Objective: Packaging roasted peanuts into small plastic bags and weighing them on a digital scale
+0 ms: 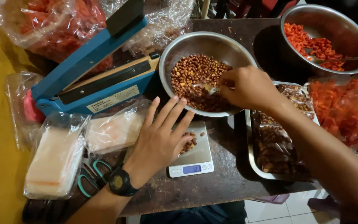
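Observation:
My right hand (247, 88) reaches into a steel bowl (175, 54) of brown peanuts (193, 70) and grips a metal spoon (209, 88) dipped in the nuts. My left hand (162, 135), wearing a black wristwatch (120, 181), rests flat with fingers spread over a clear bag holding a few peanuts (189, 142). That bag lies on a small silver digital scale (193, 159) with a lit blue display.
A blue heat sealer (92, 66) stands open at the left. Stacks of clear bags (54, 161) and green-handled scissors (90, 176) lie beside it. A tray of filled peanut bags (276, 137), red snack bags (344, 112) and a second bowl (344, 31) of red pieces sit right.

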